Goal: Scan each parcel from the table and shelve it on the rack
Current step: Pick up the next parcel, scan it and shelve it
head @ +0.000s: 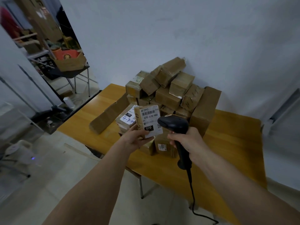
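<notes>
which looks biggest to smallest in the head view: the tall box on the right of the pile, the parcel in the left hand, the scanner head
1. tall box
2. held parcel, though nearer the camera
3. scanner head

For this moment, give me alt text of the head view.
A left hand holds a labelled parcel upright while the right hand aims a black corded scanner at it, above a wooden table piled with brown boxes.

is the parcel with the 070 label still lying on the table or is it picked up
Picked up. The left hand holds the parcel above the table, label facing the scanner in the right hand.
</notes>
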Demonstrator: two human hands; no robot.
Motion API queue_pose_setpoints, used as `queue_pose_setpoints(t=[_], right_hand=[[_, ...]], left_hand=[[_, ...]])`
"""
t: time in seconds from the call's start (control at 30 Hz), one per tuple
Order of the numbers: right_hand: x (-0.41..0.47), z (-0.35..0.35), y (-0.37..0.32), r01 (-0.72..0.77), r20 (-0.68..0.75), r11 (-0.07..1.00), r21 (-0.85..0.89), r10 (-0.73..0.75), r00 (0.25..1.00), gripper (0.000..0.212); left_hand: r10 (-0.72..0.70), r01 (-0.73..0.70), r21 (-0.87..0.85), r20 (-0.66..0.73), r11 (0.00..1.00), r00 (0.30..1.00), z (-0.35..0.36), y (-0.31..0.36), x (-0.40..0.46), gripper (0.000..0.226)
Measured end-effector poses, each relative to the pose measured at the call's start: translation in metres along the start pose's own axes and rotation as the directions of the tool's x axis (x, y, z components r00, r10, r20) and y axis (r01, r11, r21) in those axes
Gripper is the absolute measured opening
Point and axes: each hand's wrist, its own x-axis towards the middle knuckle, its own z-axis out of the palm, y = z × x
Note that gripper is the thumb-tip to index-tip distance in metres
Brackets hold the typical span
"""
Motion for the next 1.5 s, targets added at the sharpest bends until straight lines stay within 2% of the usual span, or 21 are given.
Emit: queue_pose_setpoints(t=[0.17, 0.33, 0.67, 0.9, 1.13, 1.23, 1.37, 1.5], right_hand=[[-0.011, -0.005, -0.002, 0.076, 0.001, 0.996, -0.04, -0.076, 0.997, 0.005], [-0.016, -0.01, -0.005, 0.102, -0.011, 0.993, -0.063, -0.103, 0.995, 0.003], [-0.021, -0.016, -0.007, 0.127, 0.002, 0.99, -0.067, -0.127, 0.992, 0.002], [-0.019, -0.017, -0.005, 0.092, -0.029, 0.996, 0.006, -0.092, 0.995, 0.007], [-0.02, -0.024, 0.0, 0.072, -0.146, 0.995, 0.062, -0.062, 0.987, 0.009], [-0.024, -0.031, 0.005, 0.054, -0.238, 0.993, 0.103, -0.028, 0.971, 0.016], [-0.039, -0.044, 0.015, 0.018, -0.351, 0.988, 0.154, 0.038, 0.936, 0.012], [-0.064, -0.061, 0.028, 0.031, -0.442, 0.976, 0.217, 0.07, 0.894, 0.012]], left_hand=[[0.033, -0.032, -0.018, 0.054, 0.999, 0.998, 0.007, -0.002, -0.008, 0.069], [0.047, -0.047, -0.01, 0.05, 0.999, 0.998, 0.015, -0.004, -0.012, 0.067], [0.045, -0.045, 0.006, 0.05, 0.999, 0.998, 0.021, -0.005, -0.01, 0.07], [0.036, -0.037, 0.013, 0.074, 0.999, 0.997, 0.026, -0.004, -0.004, 0.083], [-0.005, -0.009, 0.11, 0.131, 0.994, 0.991, 0.042, 0.001, 0.016, 0.078], [-0.054, 0.015, 0.215, 0.177, 0.976, 0.983, 0.058, -0.006, 0.027, 0.078], [-0.135, 0.019, 0.416, 0.252, 0.909, 0.958, 0.084, -0.026, 0.035, 0.07], [-0.196, 0.034, 0.472, 0.299, 0.881, 0.934, 0.107, -0.051, 0.024, 0.074]])
